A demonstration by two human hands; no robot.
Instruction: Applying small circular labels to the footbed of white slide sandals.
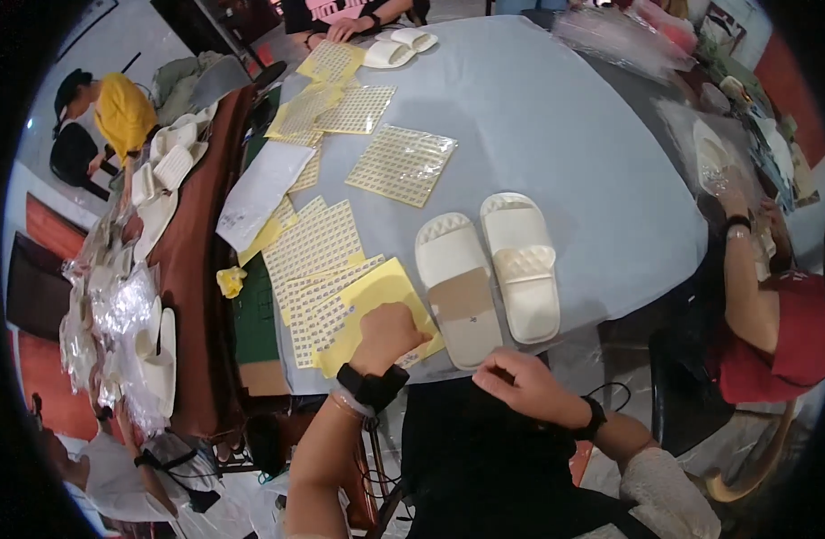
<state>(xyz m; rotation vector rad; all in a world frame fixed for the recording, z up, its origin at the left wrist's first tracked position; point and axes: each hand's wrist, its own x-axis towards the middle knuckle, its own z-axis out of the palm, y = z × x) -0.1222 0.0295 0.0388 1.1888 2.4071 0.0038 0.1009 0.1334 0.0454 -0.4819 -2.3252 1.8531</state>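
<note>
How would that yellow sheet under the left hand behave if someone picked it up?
The yellow sheet would probably flop, since it looks paper-thin. It should be light for its width, for the same reason. Pushed, it may slide, as it lies flat, partly over printed sheets.

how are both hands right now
Left hand: curled over the flat yellow paper sheet; grip unclear.
Right hand: loosely curled, palm hidden, nothing visibly held.

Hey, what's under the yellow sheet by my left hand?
Sheets of small printed labels stick out past the left side of the yellow sheet. Whatever lies fully beneath it is covered, so I can't tell how many there are.
</note>
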